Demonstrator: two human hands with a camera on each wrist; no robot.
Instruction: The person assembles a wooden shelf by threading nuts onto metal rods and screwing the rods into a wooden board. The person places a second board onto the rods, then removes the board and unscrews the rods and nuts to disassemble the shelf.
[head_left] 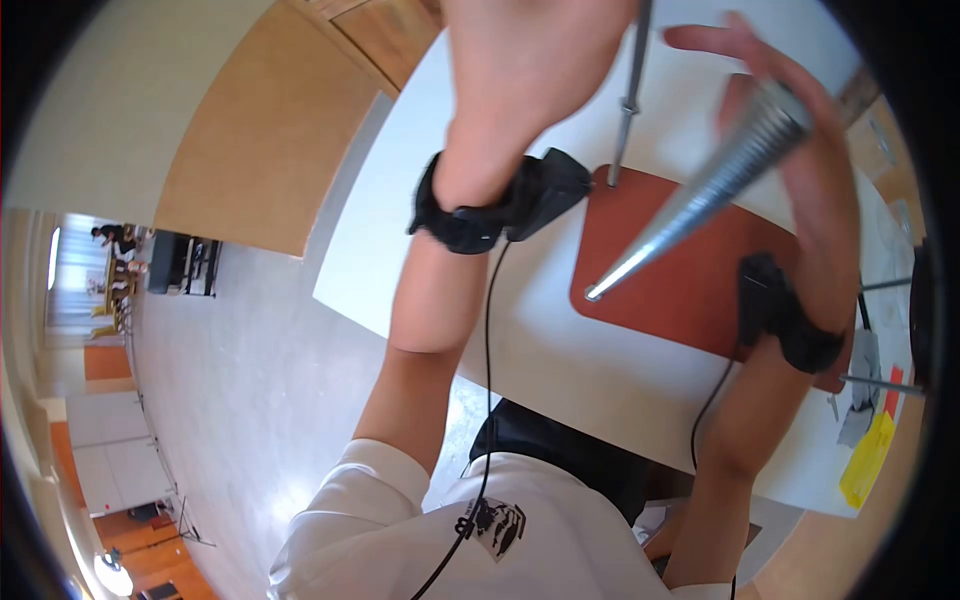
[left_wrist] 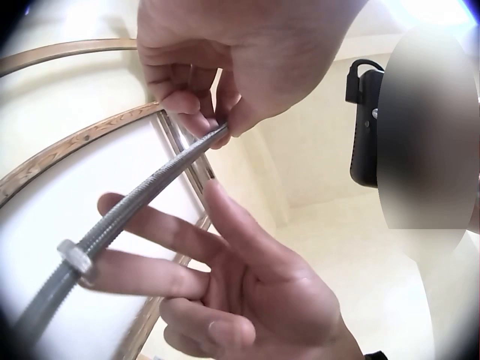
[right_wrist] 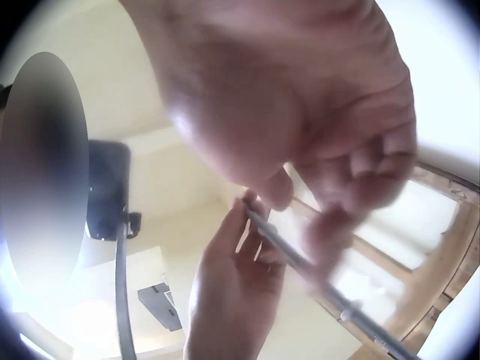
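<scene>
In the head view my left hand [head_left: 540,60] is at the top, beside a thin threaded rod [head_left: 637,65] whose lower end meets the corner of a reddish-brown board [head_left: 660,270]. The left wrist view shows its thumb and fingers pinching the rod's upper end. A hex nut [left_wrist: 76,259] sits partway along the rod. My right hand [head_left: 825,190] has its first two fingers extended beside the rod, one right at the nut, while the other fingers bend. Another threaded rod [head_left: 700,195] looms close to the head camera, overlapping the board and right hand.
The board lies on a white table [head_left: 540,290]. At the right are a yellow item [head_left: 868,460], a grey item [head_left: 860,390], a red strip [head_left: 893,390] and more thin rods [head_left: 885,384]. Black cables [head_left: 489,340] run from both wrist cameras. A wooden panel [head_left: 270,130] stands at the left.
</scene>
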